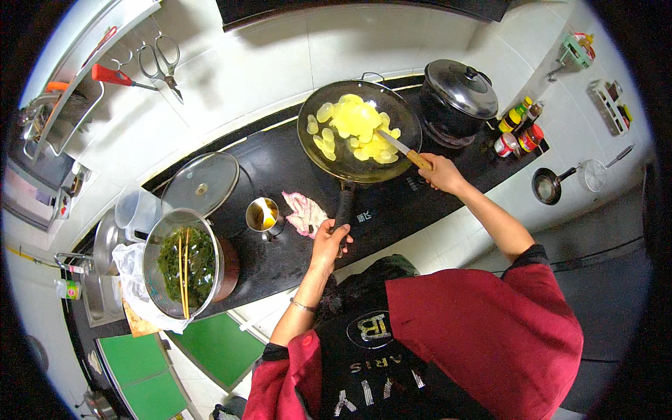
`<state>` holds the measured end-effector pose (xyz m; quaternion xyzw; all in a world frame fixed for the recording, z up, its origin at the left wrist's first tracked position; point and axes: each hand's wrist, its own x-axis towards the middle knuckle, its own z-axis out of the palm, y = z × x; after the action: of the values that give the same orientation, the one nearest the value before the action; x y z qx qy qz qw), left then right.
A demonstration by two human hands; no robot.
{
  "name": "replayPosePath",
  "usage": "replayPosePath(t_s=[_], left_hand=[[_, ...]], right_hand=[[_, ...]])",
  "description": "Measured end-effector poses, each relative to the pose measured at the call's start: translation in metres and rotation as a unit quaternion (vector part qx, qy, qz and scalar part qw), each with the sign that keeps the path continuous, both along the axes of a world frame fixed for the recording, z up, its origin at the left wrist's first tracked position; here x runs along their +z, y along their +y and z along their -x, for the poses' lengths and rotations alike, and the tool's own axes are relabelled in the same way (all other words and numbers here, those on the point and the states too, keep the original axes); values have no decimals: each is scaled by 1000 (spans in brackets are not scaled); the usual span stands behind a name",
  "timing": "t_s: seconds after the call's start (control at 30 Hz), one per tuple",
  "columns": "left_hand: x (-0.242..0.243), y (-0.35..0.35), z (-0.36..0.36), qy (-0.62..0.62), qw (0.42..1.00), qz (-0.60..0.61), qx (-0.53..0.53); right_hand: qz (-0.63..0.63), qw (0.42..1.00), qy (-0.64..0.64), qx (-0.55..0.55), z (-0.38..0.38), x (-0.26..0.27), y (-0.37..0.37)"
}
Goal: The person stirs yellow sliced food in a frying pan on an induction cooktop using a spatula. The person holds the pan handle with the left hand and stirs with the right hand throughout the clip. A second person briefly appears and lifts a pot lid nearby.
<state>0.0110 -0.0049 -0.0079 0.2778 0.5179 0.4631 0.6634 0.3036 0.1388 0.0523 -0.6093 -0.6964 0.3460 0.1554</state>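
Observation:
My left hand [329,241] grips the black handle of a wok [317,149] on the stove. Thin yellow slices [353,116], which look like potato, lie in the wok. In my right hand [442,172] is the wooden handle of a metal spatula [399,143], its blade hidden among the slices. A crumpled pink and white cloth [303,214] lies beside my left hand. Left of the cloth stands a metal cup [262,215] with a utensil and yellowish liquid in it.
A lidded black pot [455,113] stands right of the wok, with bottles [517,114] and jars [530,137] beyond. To the left are a glass lid [201,181], a strainer of dark greens [186,268] with chopsticks across it, and a white plastic bag [131,268]. Scissors [160,63] hang on the wall.

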Motion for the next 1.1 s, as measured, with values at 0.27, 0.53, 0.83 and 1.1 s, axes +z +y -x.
replayPosePath(t_s=[0.27, 0.53, 0.83, 1.1], left_hand=[[0, 0, 1, 0, 1000, 1, 2], [-1, 1, 1, 9, 1000, -2, -5], [-4, 1, 1, 0, 1000, 5, 5], [0, 1, 2, 13, 1000, 2, -7]], right_hand=[[-371, 858, -329, 131, -12, 7, -52], [-377, 856, -310, 172, -30, 47, -74], [-346, 869, -310, 169, -39, 79, -75], [-343, 879, -311, 108, 2, 44, -47]])
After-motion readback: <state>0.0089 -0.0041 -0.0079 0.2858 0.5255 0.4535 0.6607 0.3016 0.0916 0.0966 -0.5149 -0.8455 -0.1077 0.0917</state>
